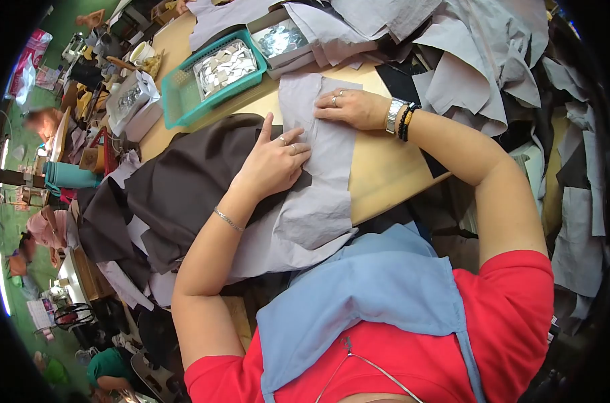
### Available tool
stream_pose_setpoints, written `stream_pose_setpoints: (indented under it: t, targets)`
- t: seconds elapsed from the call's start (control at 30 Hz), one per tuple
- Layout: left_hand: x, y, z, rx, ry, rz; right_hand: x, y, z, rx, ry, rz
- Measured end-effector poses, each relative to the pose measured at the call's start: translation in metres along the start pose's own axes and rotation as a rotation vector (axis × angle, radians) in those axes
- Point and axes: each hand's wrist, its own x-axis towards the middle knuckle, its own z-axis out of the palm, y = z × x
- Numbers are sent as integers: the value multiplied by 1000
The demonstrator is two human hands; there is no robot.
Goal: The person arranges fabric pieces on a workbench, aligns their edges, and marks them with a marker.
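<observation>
A strip of light grey fabric lies across the pale wooden table, its lower end hanging toward my lap. My left hand rests where this strip meets a dark brown cloth, thumb stretched out and fingers lying on the fabric. Higher up, my right hand lies on the strip's upper part, fingertips pressing it down near a fold. Rings show on both hands. The dark cloth is bunched beside and under my left forearm, with more grey fabric beneath it.
A teal basket holds small pale pieces. Next to it stands a box of shiny pieces. Grey fabric sheets pile up at the far right. A white box stands left. Other people work at the far left.
</observation>
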Motion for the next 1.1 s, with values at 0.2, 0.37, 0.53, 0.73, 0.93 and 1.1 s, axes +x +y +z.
stream_pose_setpoints:
  t: [0.2, 0.37, 0.53, 0.73, 0.93, 1.1]
  targets:
    - [-13, 12, -2, -19, 58, -29, -2, -2, 1, -47, -2, -31]
    - [-21, 20, 2, -23, 103, -57, -4, -10, 1, -54, -26, -21]
    - [-30, 27, 8, -59, 153, -117, -4, -27, -2, -107, -74, -2]
    - [-35, 34, 11, -59, 184, -163, 0, -40, -1, -86, -155, 47]
    - [-38, 39, 11, -45, 182, -195, 1, -51, -10, -84, -148, 32]
    - [-44, 40, 18, -35, 212, -188, -2, -56, 2, -68, -137, 52]
